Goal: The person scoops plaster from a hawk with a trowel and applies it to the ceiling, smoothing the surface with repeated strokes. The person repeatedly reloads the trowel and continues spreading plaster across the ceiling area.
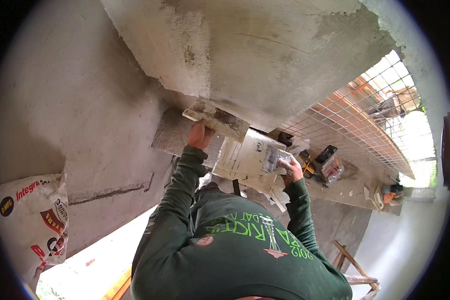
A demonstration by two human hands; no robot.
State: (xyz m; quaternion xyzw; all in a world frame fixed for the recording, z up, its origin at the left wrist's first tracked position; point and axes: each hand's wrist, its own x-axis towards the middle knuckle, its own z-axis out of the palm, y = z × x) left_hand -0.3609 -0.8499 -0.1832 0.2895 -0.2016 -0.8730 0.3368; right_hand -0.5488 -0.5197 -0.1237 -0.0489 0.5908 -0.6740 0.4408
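My left hand (pixel 199 135) is closed around a plasterer's float (pixel 217 120), a long flat board smeared with grey mortar. The float lies up close to the lower edge of the plastered wall (pixel 245 60). In my right hand (pixel 292 171) is a small flat scraper (pixel 272 158) with a grey, mortar-coated face. Its blade hangs over a pale, worn rectangular board (pixel 240 157) in front of my body. What supports that board cannot be made out.
On the ledge to the right lie a black phone-like object (pixel 326 153), a yellow-handled tool (pixel 309 168) and a clear plastic pack (pixel 332 169). Wire mesh (pixel 365 117) covers the opening beyond. A printed sack (pixel 30 220) hangs at left; a wooden frame (pixel 356 265) stands lower right.
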